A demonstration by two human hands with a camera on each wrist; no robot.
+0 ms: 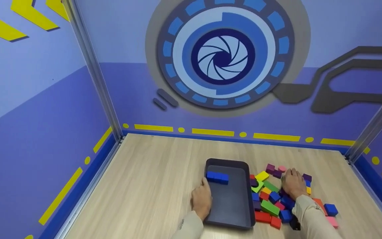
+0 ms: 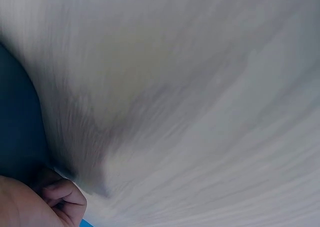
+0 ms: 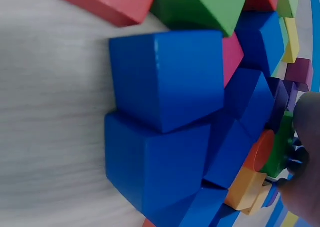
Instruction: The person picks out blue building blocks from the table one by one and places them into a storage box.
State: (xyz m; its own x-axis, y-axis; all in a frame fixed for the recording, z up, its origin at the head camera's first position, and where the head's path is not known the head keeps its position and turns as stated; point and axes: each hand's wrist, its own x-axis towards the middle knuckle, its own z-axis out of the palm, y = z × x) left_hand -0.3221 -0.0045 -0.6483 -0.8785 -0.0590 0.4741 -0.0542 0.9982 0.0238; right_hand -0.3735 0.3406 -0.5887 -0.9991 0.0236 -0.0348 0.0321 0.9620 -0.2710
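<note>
The left hand (image 1: 202, 199) touches the left side of the dark tray (image 1: 229, 207); blue blocks (image 1: 217, 177) sit far inside. The right hand (image 1: 293, 184) is over the block pile (image 1: 270, 208). I can't tell if either grip is closed. Packed blocks could get knocked away.

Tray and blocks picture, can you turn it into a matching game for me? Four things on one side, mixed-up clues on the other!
Things:
1. Tray
2. Row of blue blocks
3. Left hand
4. Right hand

Clues:
A. At the tray's left side
B. Among the loose blocks
C. Dark grey
D. Inside the tray, near its far end

Pairs: 1-C, 2-D, 3-A, 4-B
</note>
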